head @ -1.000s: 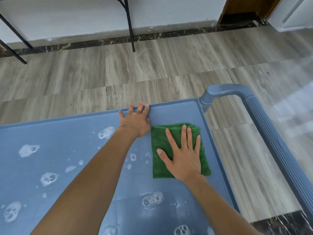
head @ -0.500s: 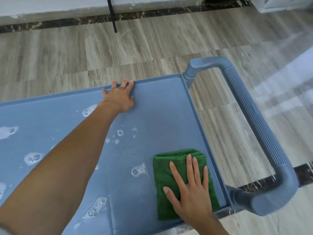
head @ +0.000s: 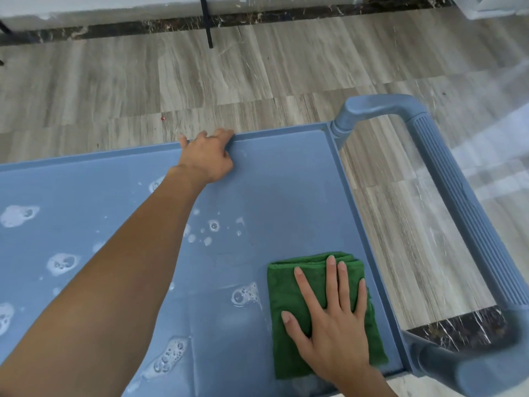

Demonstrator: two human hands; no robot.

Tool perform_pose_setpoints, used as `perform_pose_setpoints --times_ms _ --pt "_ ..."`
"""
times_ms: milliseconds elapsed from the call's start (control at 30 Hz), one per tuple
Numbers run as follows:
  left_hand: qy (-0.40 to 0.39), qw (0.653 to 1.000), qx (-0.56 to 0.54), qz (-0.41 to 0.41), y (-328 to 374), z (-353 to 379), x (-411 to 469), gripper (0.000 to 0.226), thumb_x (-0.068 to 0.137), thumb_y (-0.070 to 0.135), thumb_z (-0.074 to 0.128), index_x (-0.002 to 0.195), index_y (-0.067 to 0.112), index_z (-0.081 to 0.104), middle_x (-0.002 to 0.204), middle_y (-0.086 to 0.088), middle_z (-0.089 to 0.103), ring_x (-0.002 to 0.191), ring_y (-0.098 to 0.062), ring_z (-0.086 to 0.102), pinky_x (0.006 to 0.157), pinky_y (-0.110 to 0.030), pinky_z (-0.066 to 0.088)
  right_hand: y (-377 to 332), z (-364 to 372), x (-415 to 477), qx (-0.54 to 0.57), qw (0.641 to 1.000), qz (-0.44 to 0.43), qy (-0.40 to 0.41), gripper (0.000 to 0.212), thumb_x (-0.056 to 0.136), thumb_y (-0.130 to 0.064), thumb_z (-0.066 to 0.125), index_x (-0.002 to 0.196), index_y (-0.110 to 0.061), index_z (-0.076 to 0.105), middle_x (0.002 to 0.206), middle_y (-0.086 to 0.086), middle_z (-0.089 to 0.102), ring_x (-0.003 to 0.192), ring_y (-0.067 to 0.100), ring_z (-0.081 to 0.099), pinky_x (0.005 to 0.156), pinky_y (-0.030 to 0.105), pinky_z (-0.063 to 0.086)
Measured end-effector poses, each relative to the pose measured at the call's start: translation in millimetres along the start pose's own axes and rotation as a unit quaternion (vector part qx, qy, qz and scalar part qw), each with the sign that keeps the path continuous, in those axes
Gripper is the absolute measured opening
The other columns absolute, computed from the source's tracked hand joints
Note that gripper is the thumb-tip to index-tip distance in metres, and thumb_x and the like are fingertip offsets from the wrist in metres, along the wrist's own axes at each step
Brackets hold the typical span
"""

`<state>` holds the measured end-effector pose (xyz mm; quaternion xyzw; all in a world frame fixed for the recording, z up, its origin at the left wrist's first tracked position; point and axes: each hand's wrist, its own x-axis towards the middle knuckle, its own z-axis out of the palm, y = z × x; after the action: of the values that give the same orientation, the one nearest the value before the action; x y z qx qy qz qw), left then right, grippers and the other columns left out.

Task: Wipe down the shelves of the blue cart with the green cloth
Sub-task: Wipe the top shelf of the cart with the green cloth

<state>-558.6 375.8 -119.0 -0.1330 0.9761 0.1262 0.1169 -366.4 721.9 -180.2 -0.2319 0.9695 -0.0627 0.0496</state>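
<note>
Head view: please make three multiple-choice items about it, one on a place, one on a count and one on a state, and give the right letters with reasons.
1. Where on the top shelf does the green cloth lie?
A. in the far left corner
B. in the middle
C. in the near corner at the handle end

2. How many hands touch the cloth?
A. none
B. one
C. two

3. How does the right hand meet the cloth?
A. flat, fingers straight, pressing on it
B. as a fist
C. pinching one corner and lifting it

Answers:
1 C: the cloth lies close to the shelf's near edge and its handle-side edge.
2 B: only the right hand is on it; the left hand grips the shelf's far rim.
3 A: its fingers lie spread and straight on the cloth.
</note>
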Motion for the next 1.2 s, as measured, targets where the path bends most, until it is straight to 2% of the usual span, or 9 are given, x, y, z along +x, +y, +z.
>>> perform_pose_setpoints --times_ms 233,400,667,767,833,933,1000,1100,1200 --pt "0.005 1.000 -0.023 -0.009 -2 1 9 0.069 0.083 0.009 0.045 0.150 0.022 0.034 0.142 -0.009 0.049 0.142 -0.037 0.030 0.116 -0.067 0.009 -4 -4 89 -0.007 1.000 0.000 0.005 0.078 0.092 -0.076 0.035 0.159 -0.041 0.016 0.168 0.018 -0.001 0.155 0.036 -0.001 0.117 0.070 0.009" --pt "0.002 0.999 -0.044 -0.007 -1 2 17 0.070 0.081 0.009 0.045 0.149 0.022 0.036 0.141 -0.005 0.051 0.143 -0.035 0.029 0.117 -0.068 0.002 -13 -5 166 -0.009 1.000 0.004 -0.007 0.076 0.092 -0.078 0.023 0.159 -0.045 0.006 0.168 0.018 -0.006 0.155 0.034 -0.009 0.117 0.070 0.004" --pt "0.002 0.999 -0.052 -0.002 -4 8 18 0.074 0.083 0.010 0.043 0.154 0.023 0.027 0.155 0.004 0.037 0.150 -0.035 0.016 0.117 -0.068 -0.004 -45 -6 282 0.003 0.999 0.000 -0.032 0.078 0.086 -0.084 0.005 0.156 -0.050 -0.005 0.167 0.017 -0.016 0.153 0.032 -0.019 0.117 0.067 -0.008" --pt "0.000 0.999 -0.036 0.009 -5 9 19 0.072 0.086 0.014 0.040 0.155 0.024 0.022 0.161 0.005 0.028 0.151 -0.035 0.012 0.116 -0.069 -0.003 -52 -5 300 0.000 1.000 -0.001 -0.030 0.079 0.086 -0.085 0.004 0.156 -0.050 -0.006 0.167 0.017 -0.017 0.153 0.033 -0.019 0.116 0.067 -0.009" --pt "-0.019 1.000 -0.012 0.017 -10 9 19 0.069 0.094 0.021 0.037 0.158 0.027 0.013 0.167 0.002 0.013 0.152 -0.037 0.005 0.117 -0.068 -0.003 -53 -5 302 0.000 1.000 -0.001 -0.029 0.079 0.086 -0.085 0.004 0.156 -0.050 -0.005 0.167 0.016 -0.017 0.153 0.033 -0.018 0.116 0.067 -0.010" --pt "-0.021 0.999 0.017 -0.030 -30 10 12 0.064 0.102 0.037 0.030 0.158 0.034 0.000 0.168 0.005 -0.008 0.151 -0.045 -0.007 0.117 -0.067 -0.006 -53 -5 302 0.003 1.000 0.002 -0.028 0.080 0.084 -0.086 0.002 0.155 -0.050 -0.006 0.166 0.016 -0.018 0.153 0.032 -0.020 0.116 0.066 -0.012" --pt "-0.025 0.997 0.034 -0.064 -42 9 5 0.065 0.102 0.039 0.028 0.158 0.037 -0.004 0.168 0.008 -0.009 0.150 -0.048 -0.008 0.118 -0.067 -0.005 -54 -6 306 0.003 0.999 0.004 -0.032 0.080 0.084 -0.086 0.003 0.155 -0.050 -0.006 0.166 0.016 -0.019 0.152 0.032 -0.021 0.116 0.066 -0.013" --pt "-0.039 0.997 0.034 -0.060 -43 4 5 0.067 0.100 0.035 0.031 0.158 0.036 -0.002 0.168 0.009 -0.002 0.150 -0.049 -0.004 0.120 -0.063 -0.001 -57 -7 311 0.001 0.999 0.009 -0.031 0.079 0.084 -0.085 0.004 0.155 -0.050 -0.006 0.165 0.021 -0.018 0.152 0.033 -0.022 0.116 0.066 -0.013" --pt "-0.042 0.997 0.033 -0.064 -38 2 4 0.071 0.099 0.033 0.034 0.158 0.036 -0.005 0.168 0.010 -0.004 0.149 -0.050 -0.008 0.122 -0.059 -0.001 -57 -8 311 0.000 1.000 0.010 -0.028 0.079 0.084 -0.085 0.003 0.155 -0.051 -0.006 0.165 0.021 -0.017 0.152 0.033 -0.021 0.117 0.065 -0.012"
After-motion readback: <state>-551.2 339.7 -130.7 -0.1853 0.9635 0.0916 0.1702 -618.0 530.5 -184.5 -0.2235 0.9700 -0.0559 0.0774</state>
